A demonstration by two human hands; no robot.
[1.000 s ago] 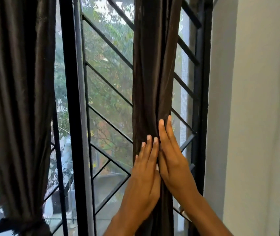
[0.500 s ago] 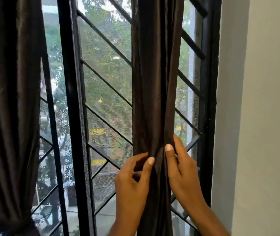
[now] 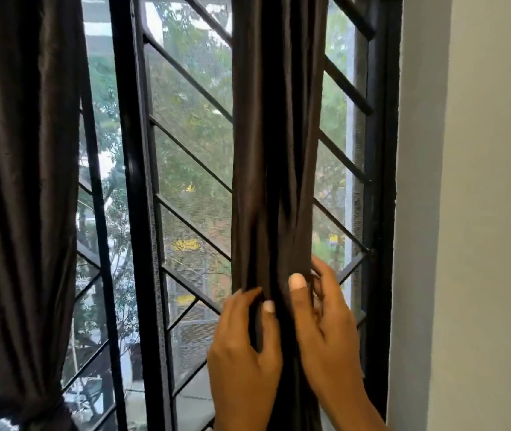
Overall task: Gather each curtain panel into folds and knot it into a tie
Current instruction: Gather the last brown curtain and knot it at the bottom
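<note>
A dark brown curtain panel (image 3: 276, 144) hangs gathered into a narrow column in front of the right window pane. My left hand (image 3: 245, 353) grips its left edge, thumb on the front and fingers curled behind the cloth. My right hand (image 3: 325, 325) pinches the right edge, thumb pressed on the front folds. A second dark brown panel (image 3: 21, 181) hangs at the far left, gathered and knotted into a tie (image 3: 43, 412) near the bottom.
A black window frame (image 3: 136, 213) and diagonal black grille bars (image 3: 192, 157) stand just behind the curtains. A white wall (image 3: 481, 213) fills the right side. Trees and buildings show through the mesh outside.
Both hands went from lying flat on the cloth to curling round its edges. They slid a little lower and drew the folds together.
</note>
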